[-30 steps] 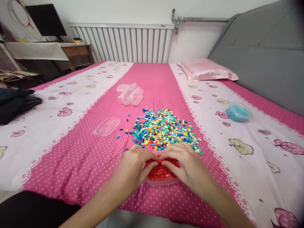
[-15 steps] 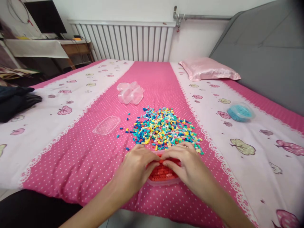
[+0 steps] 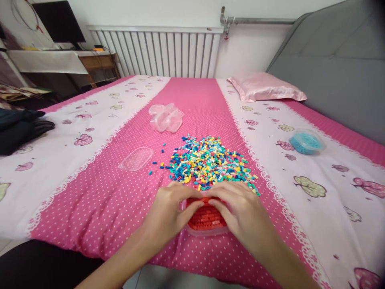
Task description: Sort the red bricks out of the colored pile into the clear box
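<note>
A clear plastic container (image 3: 207,232) stands at the front edge of the bed, packed with rows of red toy building bricks (image 3: 206,216). My left hand (image 3: 173,204) reaches over its left side, thumb and fingers pinched at the red bricks along the far rim. From the right, my right hand (image 3: 237,202) pinches the same far row, its fingertips almost meeting those of the left. The other fingers of both hands curl behind the rim and are partly hidden. Just beyond lies a loose heap of multicoloured bricks (image 3: 207,162).
On the left lies a clear lid (image 3: 136,159); farther back are several stacked clear containers (image 3: 167,118). A container of blue bricks (image 3: 306,141) sits at right, near a pink pillow (image 3: 266,86). Dark gloves or cloth (image 3: 24,128) lie at the left edge of the bed.
Both hands have shifted slightly and their fingertips have drawn a little apart, showing more of the red rows. The heap and other containers stay put.
</note>
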Demonstrator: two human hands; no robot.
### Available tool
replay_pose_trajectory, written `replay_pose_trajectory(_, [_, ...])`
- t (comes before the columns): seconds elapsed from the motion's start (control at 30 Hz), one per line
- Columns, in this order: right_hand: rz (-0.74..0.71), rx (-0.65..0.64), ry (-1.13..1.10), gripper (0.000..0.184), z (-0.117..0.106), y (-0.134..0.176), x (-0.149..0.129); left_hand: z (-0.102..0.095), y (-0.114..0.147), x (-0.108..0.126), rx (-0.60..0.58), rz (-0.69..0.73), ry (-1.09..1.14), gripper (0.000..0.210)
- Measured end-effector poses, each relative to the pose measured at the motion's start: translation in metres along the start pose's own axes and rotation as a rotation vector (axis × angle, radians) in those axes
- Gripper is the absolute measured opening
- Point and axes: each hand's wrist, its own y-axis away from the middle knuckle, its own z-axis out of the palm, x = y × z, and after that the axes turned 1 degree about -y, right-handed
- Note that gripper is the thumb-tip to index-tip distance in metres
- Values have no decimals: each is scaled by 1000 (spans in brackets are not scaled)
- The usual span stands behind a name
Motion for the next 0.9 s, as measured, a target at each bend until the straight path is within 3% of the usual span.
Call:
replay_pose_trajectory(0.27, [56,-23,-55,21,4,0,0,1,2,2,-18,-47,18,11])
replay_pose_trajectory(0.6, [40,-14,1,27,11,7,-6,8,8,1,-39,69,-39,11])
replay_pose_trajectory(0.9, [-3,12,36,25,15,9,-6,7,6,0,-78,-125,83,12])
